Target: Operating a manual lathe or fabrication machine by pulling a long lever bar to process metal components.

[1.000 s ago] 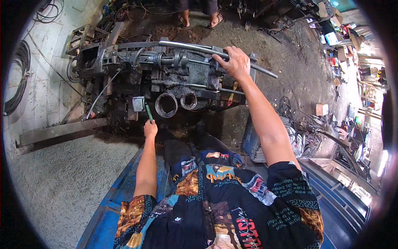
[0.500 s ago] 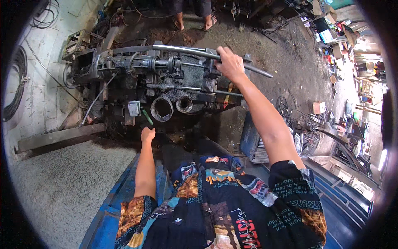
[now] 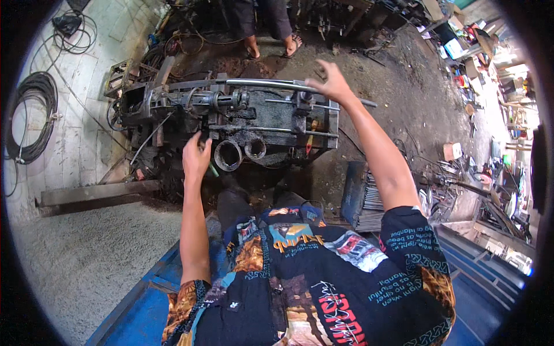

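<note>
A greasy lathe-like machine (image 3: 271, 118) lies across in front of me. Along its far edge rests a long metal rod (image 3: 259, 84). My right hand (image 3: 333, 86) is over the rod's right part, thumb and fingers spread, not wrapped round it; whether it touches the rod I cannot tell. My left hand (image 3: 196, 157) is at the machine's near left side, its fingers apart. Beside it shows the end of a green handle (image 3: 214, 170). Two metal rings, a larger ring (image 3: 217, 155) and a smaller ring (image 3: 247, 149), sit at the machine's near edge.
Beyond the machine stands another person, whose sandalled feet (image 3: 292, 46) show. Coiled cable (image 3: 49, 115) hangs on the left wall. A beam (image 3: 98, 193) lies at left, and a blue metal container (image 3: 353, 193) stands at right. A brush-like tool (image 3: 310, 139) rests on the machine's right.
My right hand has let go of the rod, which now lies along the machine's far edge. My left hand has moved up from the green handle's end and opened. The view has shifted slightly.
</note>
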`<state>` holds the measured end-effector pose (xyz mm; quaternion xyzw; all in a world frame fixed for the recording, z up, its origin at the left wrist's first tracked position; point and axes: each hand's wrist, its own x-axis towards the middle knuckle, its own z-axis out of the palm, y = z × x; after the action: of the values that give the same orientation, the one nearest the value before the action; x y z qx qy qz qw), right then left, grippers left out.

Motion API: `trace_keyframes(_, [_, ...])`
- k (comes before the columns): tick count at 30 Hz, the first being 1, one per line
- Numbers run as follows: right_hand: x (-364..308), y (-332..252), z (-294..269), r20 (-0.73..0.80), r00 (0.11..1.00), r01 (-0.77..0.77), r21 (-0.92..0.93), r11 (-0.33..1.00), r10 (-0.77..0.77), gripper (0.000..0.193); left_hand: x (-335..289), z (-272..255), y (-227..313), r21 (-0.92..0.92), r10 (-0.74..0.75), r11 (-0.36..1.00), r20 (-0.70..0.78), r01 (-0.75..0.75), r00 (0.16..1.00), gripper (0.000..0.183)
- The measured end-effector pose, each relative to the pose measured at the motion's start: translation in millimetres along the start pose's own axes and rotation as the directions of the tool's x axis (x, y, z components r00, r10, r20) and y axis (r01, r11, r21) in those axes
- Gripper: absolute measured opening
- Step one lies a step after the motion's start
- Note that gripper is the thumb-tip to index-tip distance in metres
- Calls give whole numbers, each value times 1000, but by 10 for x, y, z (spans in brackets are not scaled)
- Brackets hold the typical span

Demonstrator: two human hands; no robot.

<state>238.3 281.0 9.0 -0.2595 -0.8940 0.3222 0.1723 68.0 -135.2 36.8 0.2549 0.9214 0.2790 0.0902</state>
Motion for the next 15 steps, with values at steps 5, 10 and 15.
trace_keyframes(5, [-489, 469, -458, -345, 615, -279, 746, 604, 710, 43, 669, 81, 697, 132, 471, 880, -123, -456, 874, 50])
trace_keyframes(10, [-882, 522, -270, 230, 458, -409, 912, -26, 859, 52, 1265, 457, 901, 237, 673, 707, 61, -666, 737, 53])
trace_keyframes(15, [-837, 743, -54, 371, 382, -261, 922, -286, 846, 58, 1724, 936, 832, 206, 485, 760, 453, -617, 748, 40])
